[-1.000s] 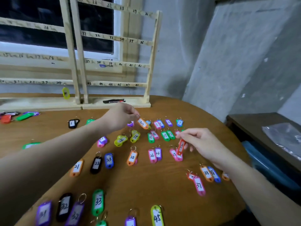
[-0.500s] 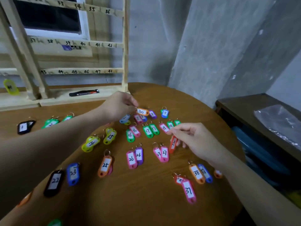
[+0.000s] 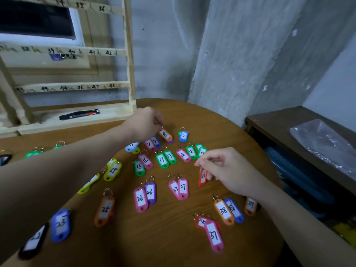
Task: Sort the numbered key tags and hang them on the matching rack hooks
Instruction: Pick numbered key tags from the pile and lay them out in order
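Several coloured numbered key tags lie in rows on the round wooden table [image 3: 173,237]. My left hand [image 3: 144,123] pinches the ring of an orange tag marked 8 [image 3: 165,134] at the far end of the rows. My right hand [image 3: 225,168] pinches the top of a red tag marked 29 [image 3: 202,177], which hangs just above the table beside the pink 27 tags [image 3: 181,187]. The wooden rack [image 3: 129,54] with numbered rails 34 to 48 stands at the back left. One blue tag [image 3: 55,57] hangs near hook 39.
A black and red pen-like object [image 3: 80,114] lies on the rack's base. Concrete wall rises behind the table. To the right stands a lower dark shelf [image 3: 269,122] with a clear plastic bag [image 3: 323,143]. The table edge curves away on the right.
The view has swung right and closer to the table. My left hand still holds the orange tag and my right hand still holds the red tag; both have shifted only slightly.
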Motion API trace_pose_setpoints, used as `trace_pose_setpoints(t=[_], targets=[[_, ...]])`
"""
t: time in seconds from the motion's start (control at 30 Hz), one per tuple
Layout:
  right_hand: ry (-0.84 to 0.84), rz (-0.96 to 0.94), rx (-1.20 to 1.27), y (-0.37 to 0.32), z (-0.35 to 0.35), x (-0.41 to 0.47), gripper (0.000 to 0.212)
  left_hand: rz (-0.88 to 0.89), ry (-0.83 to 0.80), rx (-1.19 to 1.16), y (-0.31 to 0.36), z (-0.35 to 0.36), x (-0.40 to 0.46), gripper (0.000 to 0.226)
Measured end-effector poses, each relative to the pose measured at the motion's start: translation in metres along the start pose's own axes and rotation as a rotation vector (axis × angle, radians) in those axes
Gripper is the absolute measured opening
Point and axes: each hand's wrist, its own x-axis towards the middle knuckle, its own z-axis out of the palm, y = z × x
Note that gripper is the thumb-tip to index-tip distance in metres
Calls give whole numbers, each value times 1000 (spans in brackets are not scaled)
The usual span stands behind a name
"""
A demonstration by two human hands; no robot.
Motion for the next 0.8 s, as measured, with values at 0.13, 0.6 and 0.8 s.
trace_pose_setpoints(t=[0.13,0.6,0.8], targets=[[-31,-15,-95,1,1,1,16,10,38,53,3,6,2,19],[90,17,-161,18,-45,15,15,95,96,192,-15,-22,-66,27],[73,40,-262,20,-37,20,17,127,140,237,-24,-44,-106,25]])
